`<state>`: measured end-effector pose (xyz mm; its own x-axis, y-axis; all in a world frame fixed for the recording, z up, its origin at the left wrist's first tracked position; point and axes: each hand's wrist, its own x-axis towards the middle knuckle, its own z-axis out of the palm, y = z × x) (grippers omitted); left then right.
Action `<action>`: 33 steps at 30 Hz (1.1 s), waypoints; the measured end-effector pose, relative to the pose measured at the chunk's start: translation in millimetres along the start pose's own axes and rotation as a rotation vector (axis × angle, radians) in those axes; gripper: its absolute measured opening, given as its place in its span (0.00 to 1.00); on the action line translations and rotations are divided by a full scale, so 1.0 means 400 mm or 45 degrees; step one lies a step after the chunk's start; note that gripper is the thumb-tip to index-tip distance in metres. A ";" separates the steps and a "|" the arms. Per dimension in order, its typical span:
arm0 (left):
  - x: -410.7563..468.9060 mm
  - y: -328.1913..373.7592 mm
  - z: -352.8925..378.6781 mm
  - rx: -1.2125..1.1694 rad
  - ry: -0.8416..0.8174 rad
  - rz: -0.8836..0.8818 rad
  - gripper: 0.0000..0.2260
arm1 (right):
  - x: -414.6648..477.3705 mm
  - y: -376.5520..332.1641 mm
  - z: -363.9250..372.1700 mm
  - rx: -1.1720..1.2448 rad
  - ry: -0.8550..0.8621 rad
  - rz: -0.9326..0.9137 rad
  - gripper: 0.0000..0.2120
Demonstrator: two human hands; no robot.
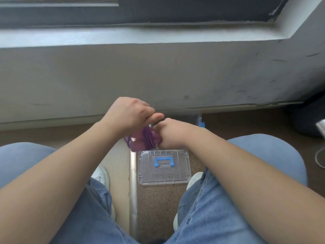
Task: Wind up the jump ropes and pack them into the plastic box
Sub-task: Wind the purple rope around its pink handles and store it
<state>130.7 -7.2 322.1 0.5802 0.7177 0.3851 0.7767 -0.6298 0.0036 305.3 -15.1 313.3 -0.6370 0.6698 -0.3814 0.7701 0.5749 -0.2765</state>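
Both forearms reach out between denim knees (263,155). The left hand (130,111) pinches the purple jump rope (145,140) from above, and the right hand (171,133) grips its wound bundle. Below them a clear lid (164,175) lies flat on the floor (158,199). The box (200,120) behind is mostly hidden, its contents unseen.

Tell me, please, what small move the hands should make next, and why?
Probably tuck the dangling loop into the bundle: the left hand and right hand both grip the purple jump rope, yet one loop hangs loose below them.
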 end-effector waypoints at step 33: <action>0.010 0.006 -0.008 0.067 -0.021 0.130 0.25 | 0.006 0.001 0.009 0.122 -0.118 0.215 0.06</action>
<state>134.1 -6.6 326.6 0.6609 0.6555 0.3655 0.7246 -0.6841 -0.0833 304.1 -14.9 309.0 -0.4963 0.7044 -0.5075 0.8681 0.4080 -0.2826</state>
